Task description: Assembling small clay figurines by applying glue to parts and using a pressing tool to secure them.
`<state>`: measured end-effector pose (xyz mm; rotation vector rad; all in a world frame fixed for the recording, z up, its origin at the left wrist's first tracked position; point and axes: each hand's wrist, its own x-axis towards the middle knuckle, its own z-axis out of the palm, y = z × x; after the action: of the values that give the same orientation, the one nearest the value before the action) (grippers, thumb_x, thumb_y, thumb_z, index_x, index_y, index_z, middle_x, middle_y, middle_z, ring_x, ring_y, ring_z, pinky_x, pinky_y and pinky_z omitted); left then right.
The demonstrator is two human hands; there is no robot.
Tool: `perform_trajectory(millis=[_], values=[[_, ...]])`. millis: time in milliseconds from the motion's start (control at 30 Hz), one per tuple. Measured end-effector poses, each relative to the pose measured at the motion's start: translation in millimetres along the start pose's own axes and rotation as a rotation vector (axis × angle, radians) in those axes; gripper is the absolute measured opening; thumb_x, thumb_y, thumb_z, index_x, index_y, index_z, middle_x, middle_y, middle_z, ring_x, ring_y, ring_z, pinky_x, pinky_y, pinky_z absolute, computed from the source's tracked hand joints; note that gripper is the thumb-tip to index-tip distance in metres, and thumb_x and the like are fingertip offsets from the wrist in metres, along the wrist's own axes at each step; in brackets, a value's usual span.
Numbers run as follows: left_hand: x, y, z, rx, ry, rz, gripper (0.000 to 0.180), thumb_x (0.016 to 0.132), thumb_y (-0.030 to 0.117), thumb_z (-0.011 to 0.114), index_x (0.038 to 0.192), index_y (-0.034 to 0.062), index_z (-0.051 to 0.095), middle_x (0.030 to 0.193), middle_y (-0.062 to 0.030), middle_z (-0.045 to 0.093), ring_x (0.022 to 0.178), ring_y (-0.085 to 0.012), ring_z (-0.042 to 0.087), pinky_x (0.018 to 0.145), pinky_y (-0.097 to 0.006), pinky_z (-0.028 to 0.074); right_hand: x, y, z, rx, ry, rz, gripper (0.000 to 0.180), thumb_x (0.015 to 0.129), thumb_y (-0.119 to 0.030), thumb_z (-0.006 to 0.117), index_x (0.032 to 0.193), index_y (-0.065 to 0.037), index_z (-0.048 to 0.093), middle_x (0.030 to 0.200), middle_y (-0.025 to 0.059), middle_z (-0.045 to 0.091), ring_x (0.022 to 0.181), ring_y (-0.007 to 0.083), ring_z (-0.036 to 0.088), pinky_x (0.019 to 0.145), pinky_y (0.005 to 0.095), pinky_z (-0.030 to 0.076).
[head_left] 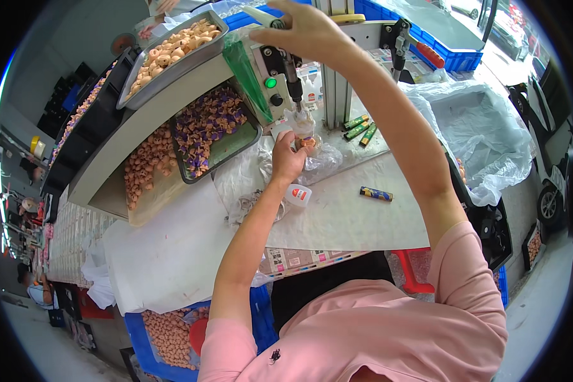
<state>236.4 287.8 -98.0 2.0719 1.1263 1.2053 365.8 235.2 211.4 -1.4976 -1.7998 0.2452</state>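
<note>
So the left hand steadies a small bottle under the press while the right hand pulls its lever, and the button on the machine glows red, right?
Not quite: the head view shows the button glowing green. The left hand does steady the small bottle under the press, and the right hand grips the lever.

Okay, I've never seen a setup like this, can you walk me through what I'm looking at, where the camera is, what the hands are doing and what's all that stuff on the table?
This is one picture from a wide fisheye camera worn on a person's head, looking down, so straight edges bend near the rim. No robot is involved: a person in a pink shirt works at a white bench with bare hands.

The right hand is raised and grips the lever of a small upright press with a green button. The left hand holds a small part under the press tip; what it is exactly I cannot tell.

To the left, a metal tray holds purple and tan pieces, a higher tray holds tan pieces, and more lie loose. Also on the bench: a small white bottle, a few lighter-like sticks and crumpled clear plastic bags.
</note>
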Motion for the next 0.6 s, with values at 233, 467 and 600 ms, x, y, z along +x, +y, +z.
perform_trajectory(millis=[233, 467, 600], values=[[1.4, 24.1, -16.5, -0.166, -0.038, -0.136, 0.031, 0.070, 0.011, 0.077, 0.096, 0.0021, 0.062, 0.097, -0.0074, 0.056, 0.084, -0.0212, 0.057, 0.068, -0.032, 0.047, -33.1, -8.3, -23.9, 0.871, 0.165, -0.434, 0.029, 0.082, -0.014, 0.069, 0.107, 0.000, 0.063, 0.099, 0.0112, 0.067, 0.089, 0.0254, 0.064, 0.077, 0.0326, 0.049], [-28.5, 10.1, -53.2, -0.315, 0.073, -0.302, 0.032, 0.075, 0.008, 0.070, 0.105, 0.0075, 0.059, 0.094, -0.0048, 0.051, 0.088, -0.0187, 0.054, 0.077, -0.030, 0.045, -94.8, 64.0, 47.0, 0.202, 0.235, -1.010, 0.030, 0.085, -0.023, 0.067, 0.099, 0.003, 0.060, 0.108, 0.0198, 0.063, 0.115, 0.0321, 0.056, 0.092, 0.0413, 0.044], [-67.2, 29.9, -110.3, -1.057, 0.004, -0.650, 0.031, 0.082, 0.002, 0.059, 0.112, 0.0051, 0.053, 0.100, -0.0030, 0.051, 0.095, -0.0133, 0.051, 0.085, -0.028, 0.044, -133.9, 46.0, 77.4, 0.379, 0.454, -0.607, 0.041, 0.082, -0.013, 0.069, 0.118, 0.002, 0.056, 0.118, 0.0186, 0.060, 0.117, 0.0330, 0.054, 0.094, 0.0442, 0.042]])
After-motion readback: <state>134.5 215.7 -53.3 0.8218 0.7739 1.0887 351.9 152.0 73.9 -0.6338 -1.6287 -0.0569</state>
